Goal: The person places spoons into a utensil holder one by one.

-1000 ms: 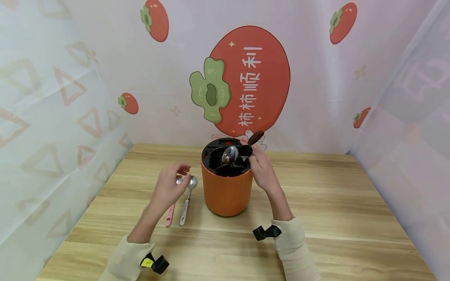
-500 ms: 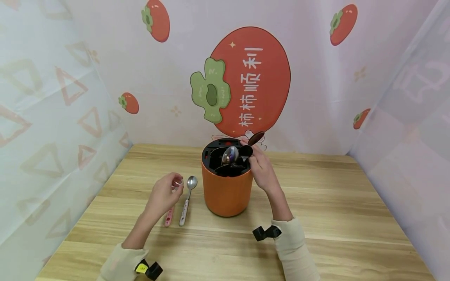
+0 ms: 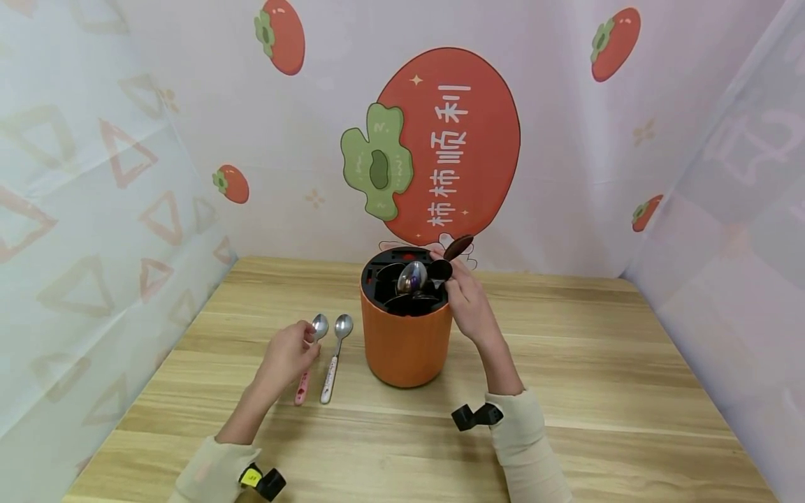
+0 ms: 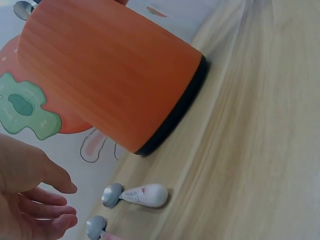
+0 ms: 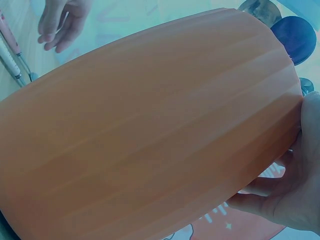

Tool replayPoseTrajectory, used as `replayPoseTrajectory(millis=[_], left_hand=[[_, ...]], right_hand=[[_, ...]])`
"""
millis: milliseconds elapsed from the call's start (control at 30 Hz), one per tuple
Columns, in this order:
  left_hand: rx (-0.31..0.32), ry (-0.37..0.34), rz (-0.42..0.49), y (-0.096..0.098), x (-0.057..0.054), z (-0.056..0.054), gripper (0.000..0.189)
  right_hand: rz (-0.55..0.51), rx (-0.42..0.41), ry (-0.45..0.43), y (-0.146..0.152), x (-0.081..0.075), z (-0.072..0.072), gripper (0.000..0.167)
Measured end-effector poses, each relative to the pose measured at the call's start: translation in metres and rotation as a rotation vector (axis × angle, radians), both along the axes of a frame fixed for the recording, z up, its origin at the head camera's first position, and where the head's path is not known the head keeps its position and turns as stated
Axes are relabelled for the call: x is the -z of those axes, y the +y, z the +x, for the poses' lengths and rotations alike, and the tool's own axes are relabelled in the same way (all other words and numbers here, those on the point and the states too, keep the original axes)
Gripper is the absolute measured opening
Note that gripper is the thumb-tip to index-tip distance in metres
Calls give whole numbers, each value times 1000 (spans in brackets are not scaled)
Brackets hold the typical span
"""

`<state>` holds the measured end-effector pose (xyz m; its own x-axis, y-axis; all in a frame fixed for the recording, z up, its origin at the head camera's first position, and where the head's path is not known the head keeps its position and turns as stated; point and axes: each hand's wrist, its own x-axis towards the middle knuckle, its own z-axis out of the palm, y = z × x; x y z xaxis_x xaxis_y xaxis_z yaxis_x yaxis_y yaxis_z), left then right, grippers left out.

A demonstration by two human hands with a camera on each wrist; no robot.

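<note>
Two metal spoons lie side by side on the table, one with a pink handle (image 3: 302,388) and one with a white handle (image 3: 330,381). My left hand (image 3: 291,356) overlaps the pink spoon in the head view. The left wrist view shows its fingers loosely bent, thumb apart, a gap between the fingertips and the spoons. An orange utensil holder (image 3: 407,353) with a black insert stands right of the spoons. My right hand (image 3: 468,307) grips its right side at the rim, thumb near the top and fingers round the wall (image 5: 292,185).
Several spoons, dark ones and a shiny silver one (image 3: 411,277), stand bowl-up in the holder. A brown spoon (image 3: 458,247) leans out at its back right. Printed cloth (image 3: 547,168) walls the wooden table (image 3: 597,391) at the back and sides.
My left hand has moved left and toward me, from beside the white spoon's bowl to over the pink spoon, uncovering that spoon's bowl. My right hand stays on the holder.
</note>
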<state>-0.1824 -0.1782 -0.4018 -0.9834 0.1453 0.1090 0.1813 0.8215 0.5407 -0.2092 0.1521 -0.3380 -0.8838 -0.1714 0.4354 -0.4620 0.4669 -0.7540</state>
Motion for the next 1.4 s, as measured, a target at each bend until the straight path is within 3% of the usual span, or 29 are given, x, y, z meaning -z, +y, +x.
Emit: replayPoseTrajectory(millis=[300, 467, 800, 967, 1167, 1400], left_hand=[[14, -139, -111, -5, 14, 5, 25], [29, -147, -123, -5, 17, 4, 15], [24, -145, -191, -6, 21, -2, 33], [20, -181, -163, -8, 23, -5, 35], [7, -123, -108, -8, 20, -12, 34], [-22, -112, -92, -7, 18, -9, 24]], right_hand=[[13, 4, -15, -1, 4, 1, 48], [6, -4, -14, -1, 2, 2, 48], [5, -1, -18, -1, 2, 2, 48], [20, -5, -21, -1, 1, 1, 49], [10, -6, -14, 0, -4, -5, 51], [10, -10, -20, 1, -2, -2, 50]])
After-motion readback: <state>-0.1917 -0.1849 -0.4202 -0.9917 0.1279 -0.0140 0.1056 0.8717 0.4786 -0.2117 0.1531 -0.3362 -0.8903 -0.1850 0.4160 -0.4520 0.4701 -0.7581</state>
